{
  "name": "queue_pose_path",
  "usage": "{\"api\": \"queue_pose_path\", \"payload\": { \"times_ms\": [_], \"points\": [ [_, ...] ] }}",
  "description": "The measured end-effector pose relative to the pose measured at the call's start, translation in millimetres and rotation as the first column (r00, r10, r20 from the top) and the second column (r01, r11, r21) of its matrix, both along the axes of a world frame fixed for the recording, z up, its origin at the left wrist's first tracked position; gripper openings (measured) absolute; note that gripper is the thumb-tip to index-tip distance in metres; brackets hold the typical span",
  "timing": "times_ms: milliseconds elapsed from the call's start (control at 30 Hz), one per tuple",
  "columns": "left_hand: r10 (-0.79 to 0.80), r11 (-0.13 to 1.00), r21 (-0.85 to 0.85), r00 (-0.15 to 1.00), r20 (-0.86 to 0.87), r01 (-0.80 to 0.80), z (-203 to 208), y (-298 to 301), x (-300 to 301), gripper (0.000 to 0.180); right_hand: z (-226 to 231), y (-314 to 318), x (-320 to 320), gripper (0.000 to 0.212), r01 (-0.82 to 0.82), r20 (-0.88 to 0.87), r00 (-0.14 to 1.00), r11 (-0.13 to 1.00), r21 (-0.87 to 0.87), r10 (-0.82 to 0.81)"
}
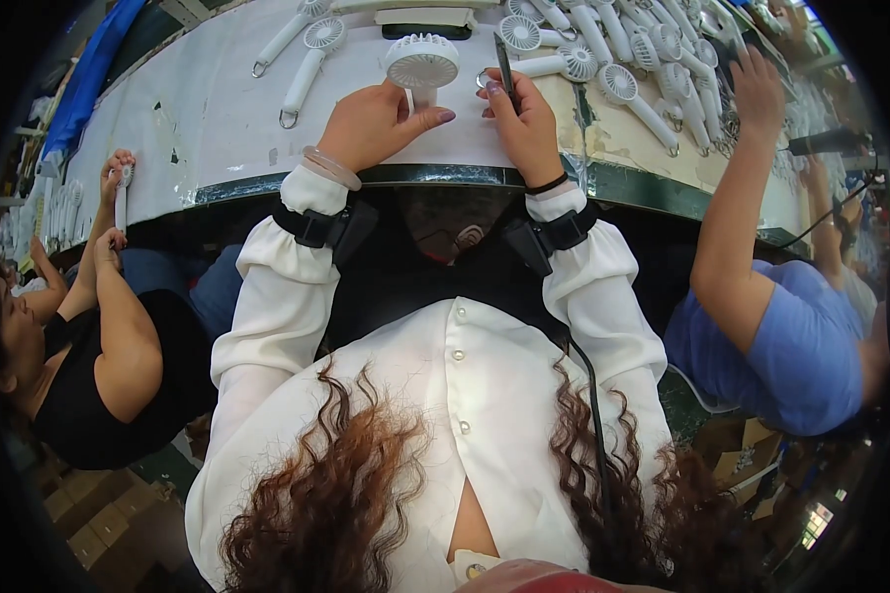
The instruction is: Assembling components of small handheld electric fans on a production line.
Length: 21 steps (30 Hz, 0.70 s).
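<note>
My left hand (368, 127) is wrapped round the handle of a white handheld fan (422, 61), whose round slotted head points up. Its lower handle is partly hidden by my fingers. In my right hand (521, 124) a slim dark tool (504, 61) stands upright between thumb and fingers, its tip away from me; its exact kind is unclear. Right by those fingertips is a small metal ring (483, 78), and I cannot tell whether they touch it. Another white fan (576, 63) lies just beyond my right hand.
Two white fans with metal rings lie on the table (229, 109) at the left, one a handheld fan (311, 67). A pile of fans (653, 59) covers the right. Co-workers sit on both sides, one with an arm (742, 198) over the table. A cable (593, 395) hangs beside my right arm.
</note>
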State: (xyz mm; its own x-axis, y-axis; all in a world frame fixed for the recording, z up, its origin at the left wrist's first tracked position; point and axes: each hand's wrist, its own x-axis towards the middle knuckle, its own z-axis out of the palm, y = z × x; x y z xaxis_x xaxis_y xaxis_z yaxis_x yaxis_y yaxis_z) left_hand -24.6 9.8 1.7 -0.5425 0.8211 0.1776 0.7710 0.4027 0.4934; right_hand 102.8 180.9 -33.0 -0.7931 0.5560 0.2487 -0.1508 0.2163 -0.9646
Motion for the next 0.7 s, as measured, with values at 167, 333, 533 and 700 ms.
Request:
{"api": "queue_pose_path", "payload": {
  "times_ms": [167, 333, 533, 700],
  "points": [
    [0.067, 0.99, -0.117, 0.995, -0.08, -0.076, 6, -7, 4, 0.079, 1, 0, 0, 0.027, 0.001, 0.009, 1.0, 1.0, 0.007, -0.001],
    [0.181, 0.97, -0.132, 0.968, -0.175, -0.205, 3, -38, 18, 0.075, 1, 0, 0, 0.027, 0.008, 0.015, 1.0, 1.0, 0.004, -0.008],
    [0.21, 0.97, -0.128, 0.978, -0.004, -0.209, 5, -51, 29, 0.058, 5, -2, 2, 0.027, 0.007, 0.031, 0.999, 1.0, 0.002, -0.007],
    [0.218, 0.967, -0.149, 0.975, 0.052, -0.208, 5, -49, 34, 0.056, 6, -4, 4, 0.026, 0.0, 0.027, 1.0, 1.0, -0.018, 0.0]
  ]
}}
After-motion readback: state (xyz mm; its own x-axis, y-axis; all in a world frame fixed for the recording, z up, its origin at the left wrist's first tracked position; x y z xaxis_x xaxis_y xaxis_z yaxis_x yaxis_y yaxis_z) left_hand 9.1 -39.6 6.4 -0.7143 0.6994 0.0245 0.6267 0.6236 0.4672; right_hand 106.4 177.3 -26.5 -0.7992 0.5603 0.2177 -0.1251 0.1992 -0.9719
